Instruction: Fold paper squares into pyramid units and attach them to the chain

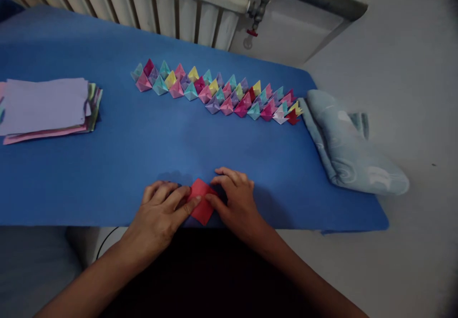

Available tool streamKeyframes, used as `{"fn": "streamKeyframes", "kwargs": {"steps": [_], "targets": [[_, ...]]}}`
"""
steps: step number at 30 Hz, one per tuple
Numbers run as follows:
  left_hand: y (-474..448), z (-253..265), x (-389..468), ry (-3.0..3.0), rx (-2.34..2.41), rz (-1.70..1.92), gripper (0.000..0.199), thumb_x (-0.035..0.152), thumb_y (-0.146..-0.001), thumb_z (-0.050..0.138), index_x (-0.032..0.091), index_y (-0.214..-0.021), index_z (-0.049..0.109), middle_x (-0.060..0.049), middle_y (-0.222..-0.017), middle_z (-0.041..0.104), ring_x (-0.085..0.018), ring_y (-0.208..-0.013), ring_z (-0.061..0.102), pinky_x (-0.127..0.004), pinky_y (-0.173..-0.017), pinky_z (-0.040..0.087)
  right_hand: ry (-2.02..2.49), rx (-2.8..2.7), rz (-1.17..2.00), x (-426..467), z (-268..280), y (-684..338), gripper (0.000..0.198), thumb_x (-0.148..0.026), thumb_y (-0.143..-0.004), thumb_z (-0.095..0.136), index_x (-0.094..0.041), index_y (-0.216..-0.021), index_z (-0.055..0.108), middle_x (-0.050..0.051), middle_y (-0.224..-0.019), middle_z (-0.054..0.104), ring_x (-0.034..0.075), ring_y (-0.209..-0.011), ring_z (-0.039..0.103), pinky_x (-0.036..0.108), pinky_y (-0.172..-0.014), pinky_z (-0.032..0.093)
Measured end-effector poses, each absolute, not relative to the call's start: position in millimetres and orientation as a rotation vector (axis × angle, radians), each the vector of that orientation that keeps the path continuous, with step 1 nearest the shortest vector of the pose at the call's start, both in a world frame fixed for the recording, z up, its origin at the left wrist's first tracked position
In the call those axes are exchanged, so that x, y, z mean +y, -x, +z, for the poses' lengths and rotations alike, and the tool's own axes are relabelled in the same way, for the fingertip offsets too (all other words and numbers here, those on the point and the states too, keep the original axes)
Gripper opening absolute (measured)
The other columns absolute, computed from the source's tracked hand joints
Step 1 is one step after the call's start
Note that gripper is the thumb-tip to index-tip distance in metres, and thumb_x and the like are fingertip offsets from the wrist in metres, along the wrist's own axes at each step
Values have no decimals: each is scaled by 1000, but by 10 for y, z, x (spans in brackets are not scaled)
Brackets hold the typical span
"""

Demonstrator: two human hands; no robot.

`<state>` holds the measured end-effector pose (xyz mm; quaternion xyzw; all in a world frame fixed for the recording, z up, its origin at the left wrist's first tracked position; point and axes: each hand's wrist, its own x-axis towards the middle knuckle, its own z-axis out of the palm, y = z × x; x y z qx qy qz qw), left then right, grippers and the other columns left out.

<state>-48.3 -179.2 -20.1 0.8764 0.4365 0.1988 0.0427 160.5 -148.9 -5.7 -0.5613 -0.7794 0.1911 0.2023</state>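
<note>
A small folded square of red paper [202, 209] lies at the table's near edge, turned with its corners up and down. My left hand [162, 210] grips its left side, with the thumb lying across the paper and the fingers at the edge. From the right, my right hand [236, 201] pinches the other side, thumb on top and index finger at the edge. Beyond my hands, several folded paper pieces [226, 107] in pink, teal, yellow, purple and red stand in slanting rows.
A stack of coloured paper sheets [46, 105], lilac on top, lies at the left of the blue table [143, 155]. A folded light-blue blanket [343, 141] rests at the right end. Behind the table are a white radiator [164, 12] and a pipe with a red-handled valve [252, 32].
</note>
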Motion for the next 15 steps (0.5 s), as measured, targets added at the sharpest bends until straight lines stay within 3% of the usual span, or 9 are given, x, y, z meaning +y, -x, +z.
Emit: {"fn": "streamKeyframes", "kwargs": {"steps": [6, 11, 15], "targets": [[617, -260, -1872, -2625, 1378, 646, 45, 11, -93, 40, 33, -130, 54, -6, -118, 65, -28, -105, 54, -48, -88, 39, 1609, -2170, 548, -1456, -51, -1747, 22, -26, -80, 65, -26, -102, 61, 6, -128, 58, 30, -113, 50, 48, -88, 37], [650, -297, -1965, -2663, 1390, 652, 46, 8, -91, 42, 28, -131, 53, -6, -123, 65, -28, -109, 54, -48, -94, 37, 1605, -2185, 486, -1483, -27, -1748, 20, -21, -82, 60, -25, -102, 62, 6, -127, 58, 31, -115, 48, 49, -90, 36], [612, -271, -1934, -2718, 1283, 658, 40, 6, -93, 39, 22, -125, 57, -6, -118, 67, -24, -111, 56, -45, -98, 36, 1263, -2431, 435, -1515, 31, -1699, 23, -13, -89, 48, -26, -101, 62, 4, -121, 63, 25, -116, 48, 43, -96, 33]]}}
